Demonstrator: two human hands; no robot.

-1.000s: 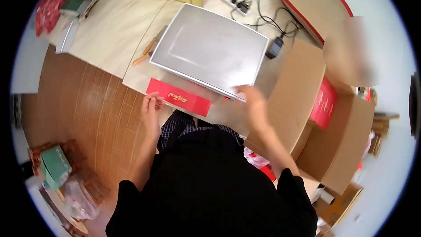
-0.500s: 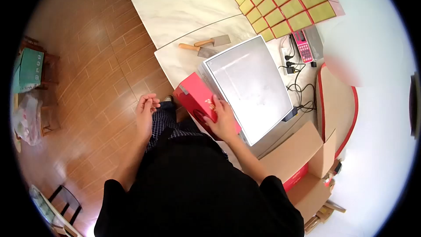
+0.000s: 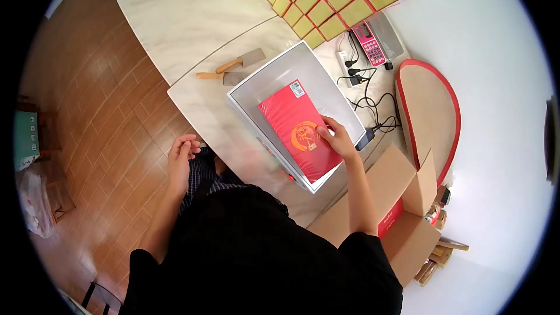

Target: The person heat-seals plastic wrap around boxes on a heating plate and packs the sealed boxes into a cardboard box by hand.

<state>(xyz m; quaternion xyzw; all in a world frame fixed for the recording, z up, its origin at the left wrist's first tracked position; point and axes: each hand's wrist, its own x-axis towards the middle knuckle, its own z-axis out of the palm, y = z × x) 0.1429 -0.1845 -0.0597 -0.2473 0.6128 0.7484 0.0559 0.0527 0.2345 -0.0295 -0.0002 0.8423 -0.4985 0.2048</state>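
Observation:
A flat red box [image 3: 286,119] with a gold emblem and a small label at one corner lies over the metal top of a white-framed flat machine [image 3: 274,73]. My right hand [image 3: 338,138] grips the box by its far edge, thumb on the printed face and the other fingers mostly hidden. Off the table's near edge, my left hand [image 3: 182,153] hovers over the floor side, its fingers loosely bent and apart with nothing in them. On the machine's near side glows a red switch [image 3: 291,177].
Two wooden-handled scrapers [image 3: 240,60] lie left of the machine. Stacked gold-and-red boxes [image 3: 321,9] stand at the back. Beyond the machine are a power strip with cables [image 3: 350,70] and a pink keypad device [image 3: 370,44]. An open carton [image 3: 373,181] sits at right.
My right hand has carried the red box from the machine's near side onto its top, turning the emblem face up. My left hand stays beside the table. The view has shifted.

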